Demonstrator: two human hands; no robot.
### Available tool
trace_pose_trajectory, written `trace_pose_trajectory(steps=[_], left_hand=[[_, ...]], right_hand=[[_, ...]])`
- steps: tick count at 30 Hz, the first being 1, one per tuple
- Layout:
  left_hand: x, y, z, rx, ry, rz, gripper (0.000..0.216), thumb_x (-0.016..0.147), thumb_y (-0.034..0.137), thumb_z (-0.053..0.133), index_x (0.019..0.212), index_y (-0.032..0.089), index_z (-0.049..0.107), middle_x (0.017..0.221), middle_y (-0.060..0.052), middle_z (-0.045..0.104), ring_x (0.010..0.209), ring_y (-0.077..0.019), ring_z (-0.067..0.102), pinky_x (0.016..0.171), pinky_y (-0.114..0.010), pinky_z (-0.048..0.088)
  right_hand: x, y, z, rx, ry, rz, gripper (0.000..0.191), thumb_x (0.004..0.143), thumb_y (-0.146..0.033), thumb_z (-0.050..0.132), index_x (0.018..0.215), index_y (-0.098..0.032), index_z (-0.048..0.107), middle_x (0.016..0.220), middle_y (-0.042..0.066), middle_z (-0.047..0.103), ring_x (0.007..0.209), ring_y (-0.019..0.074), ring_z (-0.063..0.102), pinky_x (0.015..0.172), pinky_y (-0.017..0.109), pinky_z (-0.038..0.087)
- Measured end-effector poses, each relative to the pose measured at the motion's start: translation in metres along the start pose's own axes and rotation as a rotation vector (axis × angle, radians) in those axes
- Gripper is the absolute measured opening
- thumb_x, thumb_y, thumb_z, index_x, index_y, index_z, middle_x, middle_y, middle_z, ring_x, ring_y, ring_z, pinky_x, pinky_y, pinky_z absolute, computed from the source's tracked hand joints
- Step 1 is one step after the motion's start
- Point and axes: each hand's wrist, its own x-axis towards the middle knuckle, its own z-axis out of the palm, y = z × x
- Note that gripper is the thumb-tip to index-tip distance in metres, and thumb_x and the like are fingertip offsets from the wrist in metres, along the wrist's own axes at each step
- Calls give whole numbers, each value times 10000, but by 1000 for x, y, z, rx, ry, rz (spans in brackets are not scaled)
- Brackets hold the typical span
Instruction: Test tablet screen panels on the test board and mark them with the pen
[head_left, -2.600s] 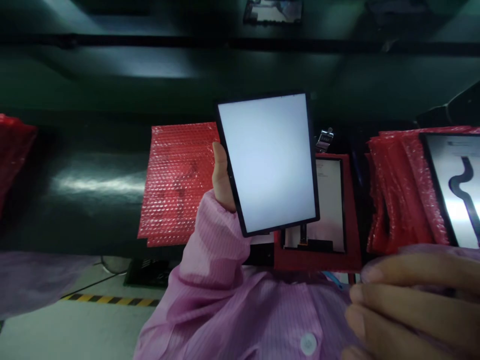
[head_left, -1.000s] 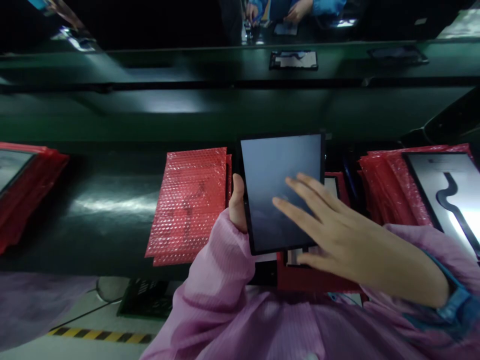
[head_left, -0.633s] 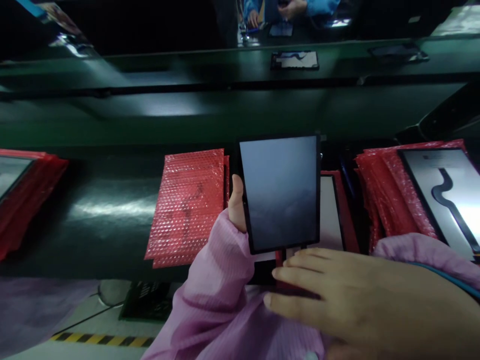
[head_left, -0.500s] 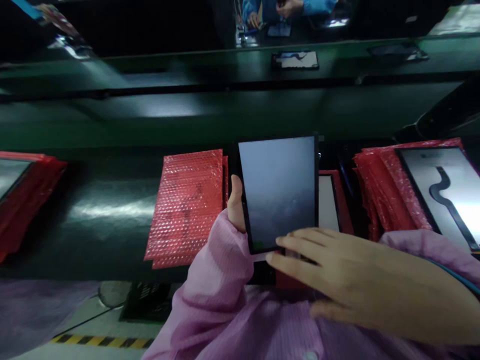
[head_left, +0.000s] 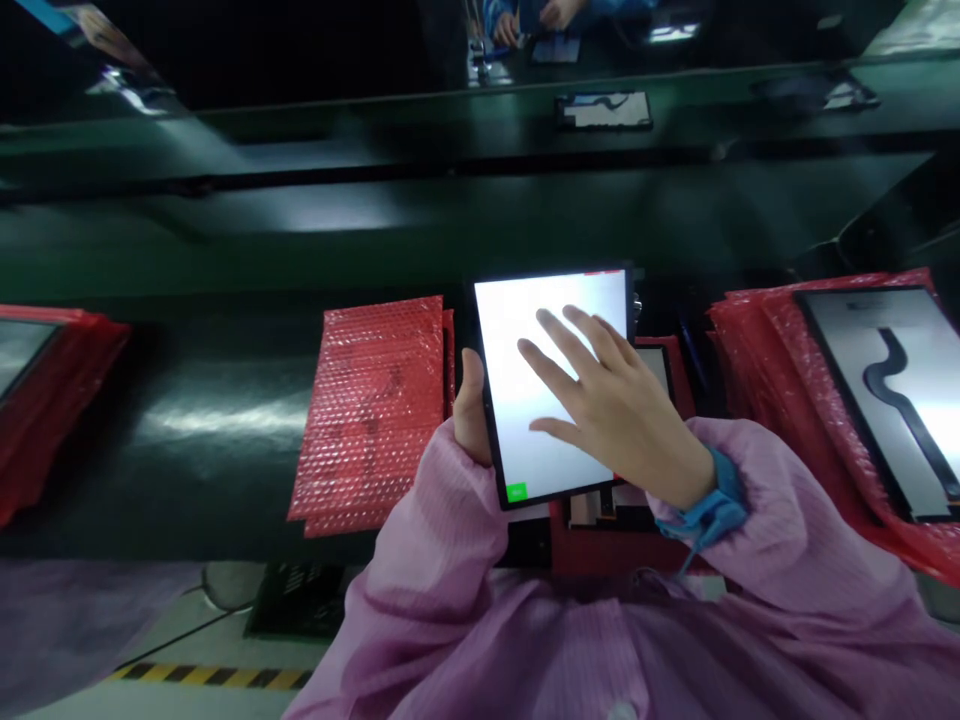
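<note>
A tablet-sized screen (head_left: 517, 420) with a black frame is lit bright white. A green patch shows in its lower left corner and red marks at its top right and bottom right edge. My left hand (head_left: 472, 410) grips its left side, thumb along the edge and the other fingers hidden behind. Over the screen's right half my right hand (head_left: 600, 400) is spread with fingers apart; whether it touches the glass I cannot tell. A blue band (head_left: 712, 505) circles my right wrist. Partly under the screen lies another panel (head_left: 652, 365) on red wrap.
Red bubble-wrap sleeves (head_left: 375, 420) lie left of the screen. To the right, a panel with a dark ribbon cable (head_left: 900, 400) rests on more red sleeves (head_left: 780, 400); another red stack (head_left: 52, 440) is far left. Across the bench are a panel (head_left: 604, 111) and another person's hands (head_left: 559, 12).
The screen has gone from dim grey to bright white, with green and red patches showing. My right hand has moved up and away from me, from the lower edge to over the screen.
</note>
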Motion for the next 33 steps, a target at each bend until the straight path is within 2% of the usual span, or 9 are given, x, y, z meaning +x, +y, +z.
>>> trace_pose_trajectory(steps=[2,4,9,15,17,21,23,29,33], left_hand=[[3,1,-1,2,11,53,724,969,687,285,1415,188,560,1354,-129,654,1432,-344,453,1101,-493,459],[5,2,-2,14,12,65,755,952,704,300,1419,169,556,1343,-142,656,1432,-358,445,1091,-492,465],[3,6,0,21,-6,43,851,894,780,332,1444,164,534,1331,-143,660,1449,-377,412,1095,-511,462],[1,11,-6,32,-99,-4,878,896,805,283,1442,167,538,1362,-133,652,1448,-368,424,1135,-527,428],[1,12,-9,21,-162,-15,848,902,800,304,1441,191,543,1391,-120,637,1436,-366,445,1136,-530,432],[0,11,-12,-2,-214,-61,774,919,774,339,1416,227,569,1391,-99,641,1382,-389,507,1116,-562,448],[-1,9,-13,-1,-218,-113,780,900,791,361,1410,242,576,1378,-86,651,1376,-404,508,1112,-577,445],[-2,4,-14,4,-216,-219,839,884,823,323,1430,228,552,1375,-111,650,1391,-406,492,1117,-582,437],[2,2,-13,-5,-133,-146,815,891,797,373,1417,203,559,1398,-125,634,1408,-390,476,1118,-567,439]], right_hand=[[1,-2,2,-57,49,-51,333,940,-206,645,1254,-93,650,1372,146,623,1262,306,571,1029,441,526],[2,-2,1,-79,106,-106,208,964,-106,558,1109,-93,705,1199,107,710,1101,254,635,892,380,569],[-2,-3,-21,58,102,-125,258,976,-221,587,1157,-75,698,1150,102,718,1013,250,607,856,390,566],[-17,-4,-55,92,-124,-169,285,983,-276,570,1129,-65,695,1198,143,700,922,261,584,818,431,552],[-18,5,-63,139,-56,-117,298,994,-264,547,1203,-83,661,1187,132,700,950,250,602,837,409,548],[-10,40,-59,49,212,316,314,976,-281,570,1266,-175,626,1163,116,685,977,269,632,847,428,538],[-6,58,-48,40,219,445,268,969,-255,560,1221,-205,636,1134,102,680,959,270,638,850,447,538],[-1,69,-26,24,203,537,218,1000,-232,436,947,-189,644,993,104,650,986,278,612,826,447,544],[-1,53,-41,70,209,368,242,1007,-238,437,901,-189,650,983,102,643,974,262,599,797,418,541]])
